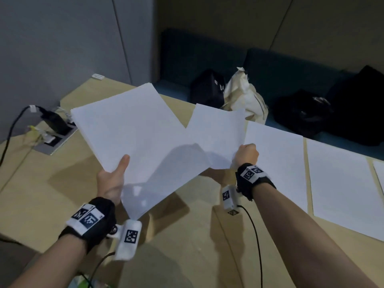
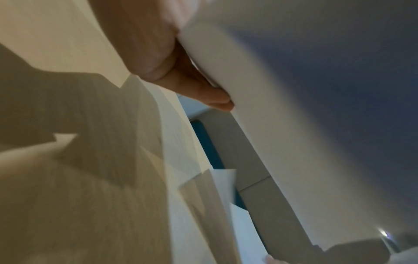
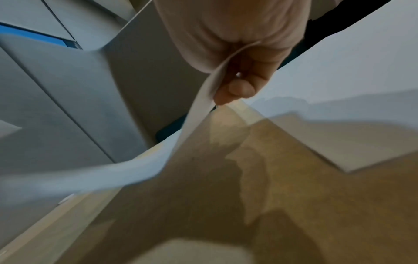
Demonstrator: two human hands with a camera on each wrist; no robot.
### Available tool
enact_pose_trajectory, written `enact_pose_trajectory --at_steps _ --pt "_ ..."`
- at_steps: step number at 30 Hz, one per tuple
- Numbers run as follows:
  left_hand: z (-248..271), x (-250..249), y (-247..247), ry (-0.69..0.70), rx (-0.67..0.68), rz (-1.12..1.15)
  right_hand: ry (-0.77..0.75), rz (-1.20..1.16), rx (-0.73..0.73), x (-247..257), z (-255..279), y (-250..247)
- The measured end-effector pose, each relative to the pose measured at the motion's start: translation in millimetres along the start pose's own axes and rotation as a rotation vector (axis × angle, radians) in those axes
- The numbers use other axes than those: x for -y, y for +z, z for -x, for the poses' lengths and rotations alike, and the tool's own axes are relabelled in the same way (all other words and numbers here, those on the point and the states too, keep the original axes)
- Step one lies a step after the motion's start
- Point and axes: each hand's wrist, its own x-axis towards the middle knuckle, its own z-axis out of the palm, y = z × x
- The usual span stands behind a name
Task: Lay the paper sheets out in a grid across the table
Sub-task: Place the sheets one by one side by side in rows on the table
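Now, as I see it:
Left hand: grips stack.
Right hand: pinches sheet.
Gap: next free table spot lies left of laid sheets, nearer right hand.

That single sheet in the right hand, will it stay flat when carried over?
Probably not: the single sheet already curves away from the right hand, pinched at one edge. It looks light, so it may flutter and want smoothing on the table.

I am seeing bare table lying open left and near me; laid sheets are covering the right side, bags crowding the far edge.
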Motion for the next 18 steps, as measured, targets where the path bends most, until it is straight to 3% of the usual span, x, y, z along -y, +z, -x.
enact_pose_trajectory --at_steps 6,12,18 --pt "-10.2 4.4 -7.8 0.0 -0.018 0.021 0.006 0.105 0.027 0.3 1.4 12.6" --pt "-11.6 12.7 -2.5 -0.067 0.049 0.051 -0.022 0.173 0.061 -16.3 5.1 7.0" --pt "-8.9 13.0 5.6 -0.051 0.028 0.036 -0.334 0.619 0.096 -24.6 12.9 -3.0"
